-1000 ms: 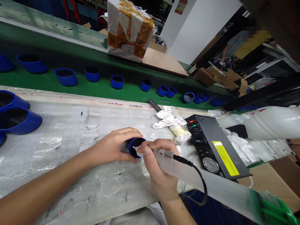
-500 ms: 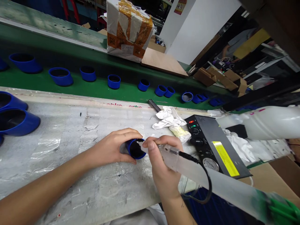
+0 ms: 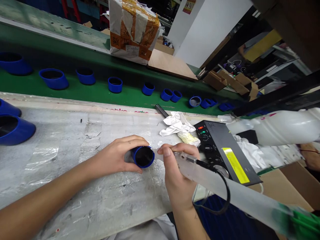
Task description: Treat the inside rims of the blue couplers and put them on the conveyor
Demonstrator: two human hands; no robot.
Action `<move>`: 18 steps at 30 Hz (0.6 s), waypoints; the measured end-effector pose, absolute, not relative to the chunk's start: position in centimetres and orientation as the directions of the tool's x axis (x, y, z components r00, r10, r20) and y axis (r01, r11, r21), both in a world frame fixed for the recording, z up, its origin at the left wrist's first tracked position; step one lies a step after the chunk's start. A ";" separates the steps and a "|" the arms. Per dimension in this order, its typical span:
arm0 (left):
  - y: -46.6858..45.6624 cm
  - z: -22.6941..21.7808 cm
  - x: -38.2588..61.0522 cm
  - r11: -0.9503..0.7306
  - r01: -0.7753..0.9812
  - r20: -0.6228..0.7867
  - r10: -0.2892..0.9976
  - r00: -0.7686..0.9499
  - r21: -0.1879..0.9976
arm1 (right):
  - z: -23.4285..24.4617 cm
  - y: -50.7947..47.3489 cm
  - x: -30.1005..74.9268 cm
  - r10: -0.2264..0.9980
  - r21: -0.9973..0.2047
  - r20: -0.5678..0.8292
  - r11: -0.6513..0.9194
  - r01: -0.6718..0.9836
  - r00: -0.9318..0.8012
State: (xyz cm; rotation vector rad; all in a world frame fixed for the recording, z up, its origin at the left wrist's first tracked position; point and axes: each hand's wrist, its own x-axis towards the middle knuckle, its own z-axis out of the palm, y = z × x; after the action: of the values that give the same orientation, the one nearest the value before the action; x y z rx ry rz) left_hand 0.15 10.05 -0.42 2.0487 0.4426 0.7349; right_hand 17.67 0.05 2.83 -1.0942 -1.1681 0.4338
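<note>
- Head view shows your tabletop [image 3: 75,140], covered in wrinkled clear film, with a green belt [image 3: 100,93] running behind it that carries a row of blue sleeves [image 3: 115,84].
- More blue sleeves sit at the tabletop's left edge; a taped parcel [image 3: 132,30] stands beyond the belt.
- To your right lie crumpled wipes [image 3: 177,124] and a black control box [image 3: 225,153] with a yellow label and lit red and green lamps.
- Your left hand [image 3: 117,156] lies on the tabletop, fingers curled around a small blue sleeve [image 3: 143,156] resting on its side.
- Your right hand [image 3: 175,176] is closed in a pen grip on a translucent dispenser [image 3: 200,173] with a black cable at its end; its tip sits just beside the sleeve's rim.
- That sleeve is short, dark inside, its open mouth turned toward you.
</note>
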 end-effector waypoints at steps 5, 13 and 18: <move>10.0 -0.4 0.1 -0.552 0.058 0.324 0.567 0.758 0.832 | 2.7 -0.4 18.0 0.765 -0.858 0.512 0.434 0.273 0.392; 10.0 -0.3 0.2 -0.542 0.076 0.307 0.580 0.755 0.837 | 2.5 -1.4 18.2 0.765 -0.865 0.497 0.401 0.301 0.410; 9.9 -0.2 0.1 -0.522 0.097 0.279 0.593 0.755 0.848 | 2.8 -2.0 18.1 0.781 -0.875 0.469 0.347 0.337 0.412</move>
State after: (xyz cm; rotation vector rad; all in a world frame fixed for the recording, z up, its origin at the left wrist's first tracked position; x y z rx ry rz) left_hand 0.14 9.94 -0.19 2.0495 0.5184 0.6964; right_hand 18.12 -2.05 2.78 -1.2415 -1.1716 0.3960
